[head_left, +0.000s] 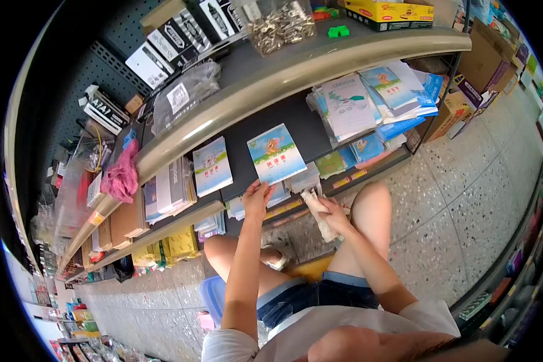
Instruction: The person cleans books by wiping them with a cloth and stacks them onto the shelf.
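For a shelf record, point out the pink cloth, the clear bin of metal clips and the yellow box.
Pink cloth (121, 172): head view, its middle.
Clear bin (279, 29): head view, metal contents.
Yellow box (390, 11): head view, front side.

The shelf edge has a smooth, glossy finish, above a matt dark shelf. The booklets look like smooth printed paper. The clips are shiny metal in clear plastic. The rag is rough, crumpled cloth; the floor is speckled, smooth and faintly glossy.
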